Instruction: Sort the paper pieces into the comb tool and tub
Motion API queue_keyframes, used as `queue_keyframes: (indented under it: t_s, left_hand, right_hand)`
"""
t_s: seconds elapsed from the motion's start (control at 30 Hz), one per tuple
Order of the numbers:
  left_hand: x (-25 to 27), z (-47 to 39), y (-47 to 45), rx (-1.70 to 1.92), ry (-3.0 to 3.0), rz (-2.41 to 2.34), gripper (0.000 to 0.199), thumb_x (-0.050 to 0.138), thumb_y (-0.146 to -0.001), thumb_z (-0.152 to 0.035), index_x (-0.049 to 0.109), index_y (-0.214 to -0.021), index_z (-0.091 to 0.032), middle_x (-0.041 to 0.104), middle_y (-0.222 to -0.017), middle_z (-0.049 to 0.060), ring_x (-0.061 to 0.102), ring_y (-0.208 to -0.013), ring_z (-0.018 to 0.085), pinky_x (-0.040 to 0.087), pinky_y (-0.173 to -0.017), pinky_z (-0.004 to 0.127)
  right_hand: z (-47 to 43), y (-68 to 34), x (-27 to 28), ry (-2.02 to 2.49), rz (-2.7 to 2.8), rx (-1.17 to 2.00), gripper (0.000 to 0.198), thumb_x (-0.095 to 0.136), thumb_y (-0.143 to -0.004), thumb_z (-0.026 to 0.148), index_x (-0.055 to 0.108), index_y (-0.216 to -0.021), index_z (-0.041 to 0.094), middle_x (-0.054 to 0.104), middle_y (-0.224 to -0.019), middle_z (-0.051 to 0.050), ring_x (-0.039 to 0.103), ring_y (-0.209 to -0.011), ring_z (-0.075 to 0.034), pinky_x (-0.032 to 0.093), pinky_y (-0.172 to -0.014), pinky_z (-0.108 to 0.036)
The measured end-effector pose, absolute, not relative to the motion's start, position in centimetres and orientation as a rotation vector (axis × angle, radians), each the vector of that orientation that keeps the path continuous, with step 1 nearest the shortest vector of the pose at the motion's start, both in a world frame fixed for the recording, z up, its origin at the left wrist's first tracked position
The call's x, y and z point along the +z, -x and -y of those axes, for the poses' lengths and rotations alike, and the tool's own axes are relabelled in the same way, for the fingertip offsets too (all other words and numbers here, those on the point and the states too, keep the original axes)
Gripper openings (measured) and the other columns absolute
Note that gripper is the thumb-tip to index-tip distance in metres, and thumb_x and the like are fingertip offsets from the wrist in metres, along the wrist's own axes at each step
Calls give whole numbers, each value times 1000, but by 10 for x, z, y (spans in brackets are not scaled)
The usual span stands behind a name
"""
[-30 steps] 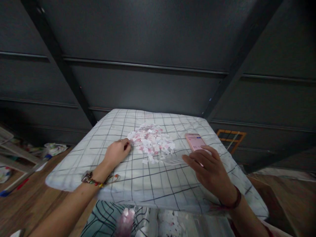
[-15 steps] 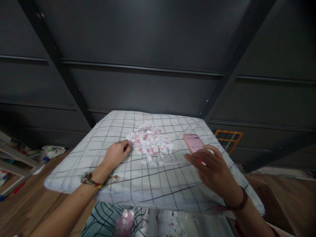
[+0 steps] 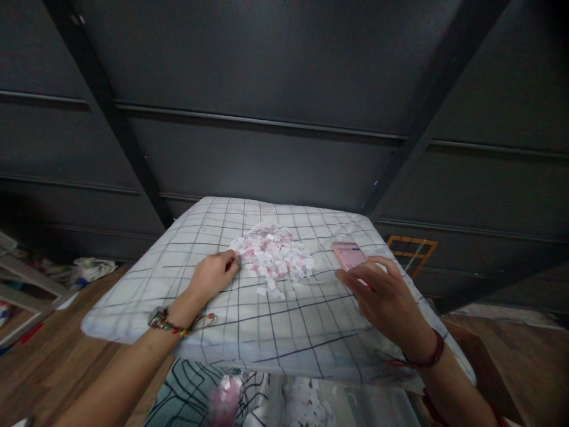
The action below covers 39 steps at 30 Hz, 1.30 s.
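Note:
On the checked white cloth lies a loose pile of small white and pink paper pieces point(image 3: 278, 252). My left hand point(image 3: 213, 274) rests at the pile's left edge with its fingers curled closed, and whatever they may hold is hidden. To the right of the pile is a pink phone point(image 3: 347, 254) with its screen lit. Over the phone's near end, my right hand point(image 3: 377, 296) is bent with thumb and fingers apart, covering part of the screen. Whether a fingertip touches the phone cannot be made out.
The cloth-covered table point(image 3: 186, 237) stands against a dark panelled wall point(image 3: 267, 154). Below its front edge are a shiny pink plastic bag point(image 3: 226, 400) and a clear container point(image 3: 306, 403) with paper bits inside. An orange frame point(image 3: 420, 255) leans at the right.
The view has shifted slightly. The phone's screen display looks different. Both hands stay in nearly the same places, the right still over the phone's near end.

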<state>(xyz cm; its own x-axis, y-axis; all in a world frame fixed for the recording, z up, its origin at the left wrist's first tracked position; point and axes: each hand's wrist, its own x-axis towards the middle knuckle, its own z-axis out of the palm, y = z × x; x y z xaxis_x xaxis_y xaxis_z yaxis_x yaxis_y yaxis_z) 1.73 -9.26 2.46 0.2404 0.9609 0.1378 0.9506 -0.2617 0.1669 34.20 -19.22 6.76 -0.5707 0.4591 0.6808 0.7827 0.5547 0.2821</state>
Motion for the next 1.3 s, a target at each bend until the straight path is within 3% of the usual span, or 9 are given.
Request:
queue_keyframes:
  t_s: [0.13, 0.6, 1.0, 1.3]
  left_hand:
    - [26, 93, -18, 320, -2438, -1878, 34, 32, -92, -37, 62, -88, -21, 72, -81, 6, 63, -73, 20, 38, -62, 29]
    - [26, 94, -19, 307, -2443, -1867, 35, 32, -91, -37, 63, -88, -21, 71, -81, 7, 63, -72, 21, 37, -62, 30]
    - [24, 92, -18, 310, -2441, -1854, 34, 33, -91, -36, 63, -89, -20, 71, -80, 6, 62, -72, 20, 37, -62, 29]
    - [21, 91, -17, 329, -2431, -1848, 34, 34, -91, -36, 63, -88, -20, 70, -80, 7, 61, -71, 21, 35, -62, 29]
  right_hand:
    - [195, -341, 69, 1000, 2232, -744, 44, 43, -77, -6, 59, -107, 22, 62, -78, 2, 53, -75, -15, 42, -90, -39]
    - [190, -337, 82, 897, 2330, -728, 40, 41, -79, -8, 58, -101, 20, 61, -73, 2, 52, -72, -14, 44, -78, -35]
    - [182, -336, 83, 988, 2370, -907, 39, 40, -77, -7, 59, -99, 19, 59, -72, 2, 47, -68, -15, 41, -84, -37]
    - [194, -341, 84, 1000, 2297, -924, 30, 50, -84, -1, 54, -108, 17, 61, -77, 0, 49, -75, -16, 40, -86, -37]
